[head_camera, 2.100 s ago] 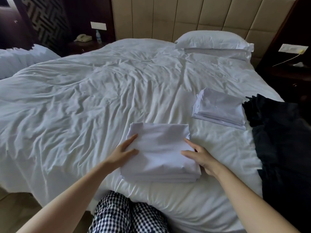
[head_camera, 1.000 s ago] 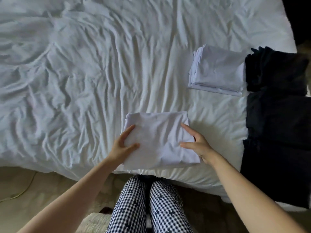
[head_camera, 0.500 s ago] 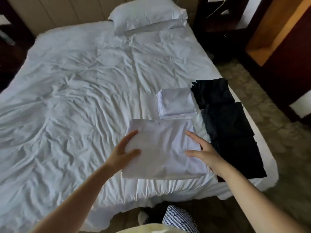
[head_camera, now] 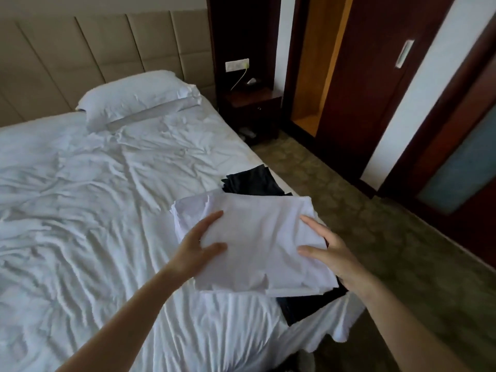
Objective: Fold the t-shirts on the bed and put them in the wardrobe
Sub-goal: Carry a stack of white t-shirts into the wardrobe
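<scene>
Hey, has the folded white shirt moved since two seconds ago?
Yes. The folded white shirt went right: it lay on the sheet left of the black clothes and now covers part of them.

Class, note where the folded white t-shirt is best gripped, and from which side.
Grip the folded white t-shirt at its two opposite edges, one hand from each side, as the left hand and right hand do. It is flat, limp and layered; one-sided, it would probably sag open.
</scene>
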`<state>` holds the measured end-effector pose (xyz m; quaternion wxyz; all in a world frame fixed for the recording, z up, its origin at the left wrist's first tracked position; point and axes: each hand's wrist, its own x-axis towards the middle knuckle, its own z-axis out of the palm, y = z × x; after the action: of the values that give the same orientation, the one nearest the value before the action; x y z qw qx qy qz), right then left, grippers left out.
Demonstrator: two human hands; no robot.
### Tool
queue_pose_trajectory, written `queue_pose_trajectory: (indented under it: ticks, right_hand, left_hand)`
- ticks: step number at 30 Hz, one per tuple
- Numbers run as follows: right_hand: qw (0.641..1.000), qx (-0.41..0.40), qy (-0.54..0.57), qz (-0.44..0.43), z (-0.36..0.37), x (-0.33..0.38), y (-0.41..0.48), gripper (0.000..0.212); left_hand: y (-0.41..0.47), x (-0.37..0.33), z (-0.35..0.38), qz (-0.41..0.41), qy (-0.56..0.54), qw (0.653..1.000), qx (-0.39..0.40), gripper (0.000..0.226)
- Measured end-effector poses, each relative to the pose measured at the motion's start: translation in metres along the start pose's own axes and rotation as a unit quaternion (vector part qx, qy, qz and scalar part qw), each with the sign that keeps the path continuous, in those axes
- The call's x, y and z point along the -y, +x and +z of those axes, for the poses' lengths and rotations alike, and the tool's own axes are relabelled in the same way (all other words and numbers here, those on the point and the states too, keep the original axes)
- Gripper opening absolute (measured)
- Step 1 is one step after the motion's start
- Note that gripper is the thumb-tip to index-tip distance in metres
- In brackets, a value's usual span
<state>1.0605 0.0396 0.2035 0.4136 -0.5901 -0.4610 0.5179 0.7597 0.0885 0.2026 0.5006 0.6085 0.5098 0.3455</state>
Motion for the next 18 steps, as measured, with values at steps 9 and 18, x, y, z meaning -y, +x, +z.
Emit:
queue_pose_trajectory:
  ticks: [9,18]
  right_hand:
    - [0.999,-0.037,-0.007,0.000,-0.155,0.029,0.050,0.067]
    - [0.994,-0.107,-0.008,0.008,-0.251,0.033,0.050,0.069]
  left_hand:
    - [0.106,-0.064,0.125,0.021,-0.002,1.000,0.008,0.062]
    - [0.168,-0.112,0.211,0.051,-0.016,0.996,0.073,0.060]
